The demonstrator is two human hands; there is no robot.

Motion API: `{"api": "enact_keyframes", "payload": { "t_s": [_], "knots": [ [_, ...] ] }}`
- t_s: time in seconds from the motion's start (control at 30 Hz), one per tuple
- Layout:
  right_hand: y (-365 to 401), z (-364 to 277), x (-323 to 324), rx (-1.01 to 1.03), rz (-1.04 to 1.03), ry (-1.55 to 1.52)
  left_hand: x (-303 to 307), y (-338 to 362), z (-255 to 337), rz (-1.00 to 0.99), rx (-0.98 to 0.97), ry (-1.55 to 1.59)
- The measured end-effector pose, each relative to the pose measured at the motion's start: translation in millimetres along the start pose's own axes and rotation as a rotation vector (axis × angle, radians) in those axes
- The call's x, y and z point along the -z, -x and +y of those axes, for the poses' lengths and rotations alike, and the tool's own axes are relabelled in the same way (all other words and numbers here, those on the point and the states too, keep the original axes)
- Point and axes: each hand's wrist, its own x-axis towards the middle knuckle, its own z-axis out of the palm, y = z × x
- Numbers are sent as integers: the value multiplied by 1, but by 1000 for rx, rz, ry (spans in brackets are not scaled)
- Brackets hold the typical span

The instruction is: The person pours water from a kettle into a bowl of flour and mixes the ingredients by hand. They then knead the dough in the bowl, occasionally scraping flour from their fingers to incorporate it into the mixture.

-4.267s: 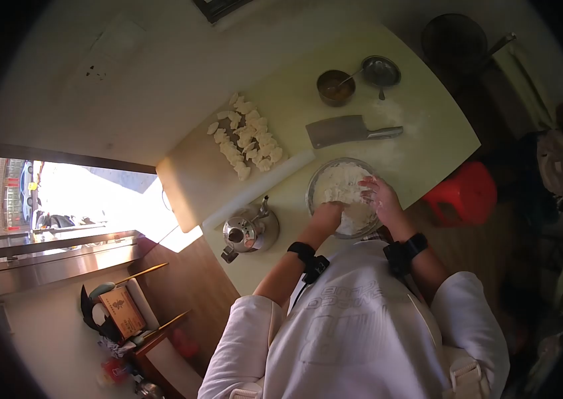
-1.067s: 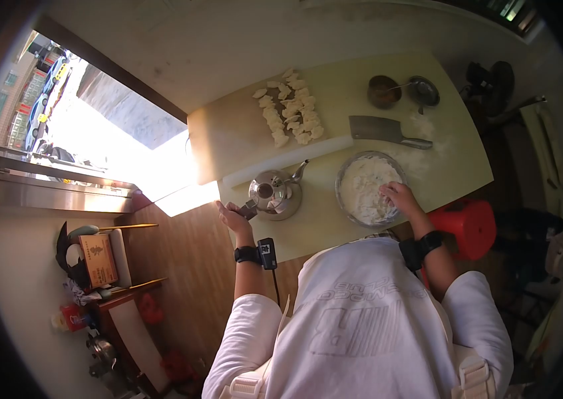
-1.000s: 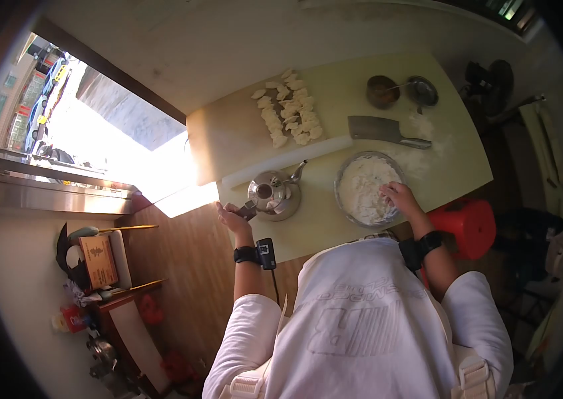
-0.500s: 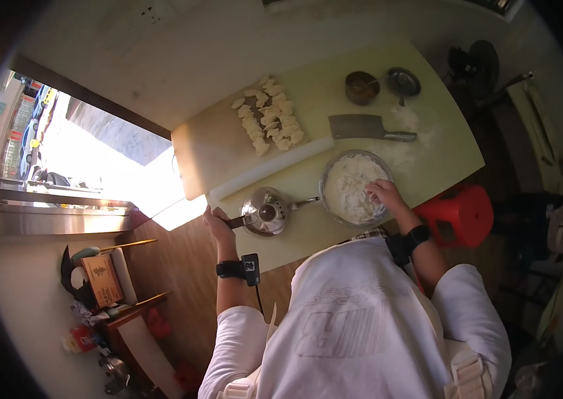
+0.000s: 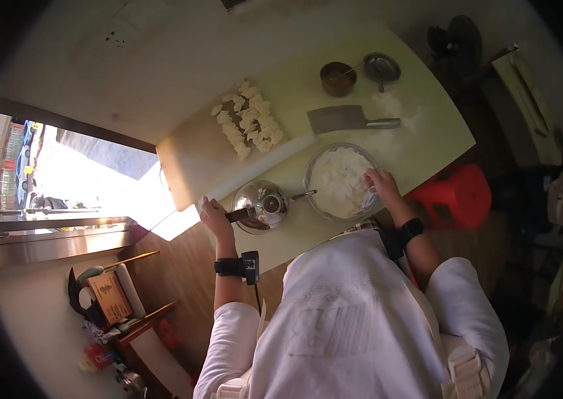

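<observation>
My left hand [image 5: 213, 217] is closed around the dark handle of a shiny metal kettle [image 5: 259, 207]. The kettle's thin spout reaches over the left rim of a bowl [image 5: 311, 207]. White flour [image 5: 340, 178], lumpy and loose, fills much of that bowl. At the bowl's right side is my right hand [image 5: 378, 181], fingers bent and bunched over the flour near the rim. Whatever those fingers pinch is too small to make out. Beyond the bowl lies a cleaver [image 5: 337, 119], its handle pointing right.
White dough pieces [image 5: 250, 123] lie on a wooden board [image 5: 191, 161] at the left. A brown pot [image 5: 339, 80] and a dark lid [image 5: 382, 67] sit at the back of the pale green table [image 5: 428, 123]. A red stool [image 5: 458, 196] stands to the right.
The kettle in my left hand has come closer to the bowl, its spout now past the rim. My right hand has shifted from inside the bowl toward its right edge. The whole view has shifted slightly.
</observation>
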Motion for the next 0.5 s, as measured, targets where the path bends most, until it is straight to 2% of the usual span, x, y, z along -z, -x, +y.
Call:
{"api": "enact_keyframes", "payload": {
  "t_s": [0.23,0.33,0.4,0.5],
  "knots": [
    [4,4,-1,-67,40,-31,-19,8,25,-25,-33,-67],
    [1,6,-1,-48,24,-18,-22,12,33,0,24,-68],
    [-1,7,-1,-41,17,-14,-23,12,33,-3,-73,-145],
    [-2,8,0,-36,8,-15,-21,5,21,44,-81,-122]
  ]
}}
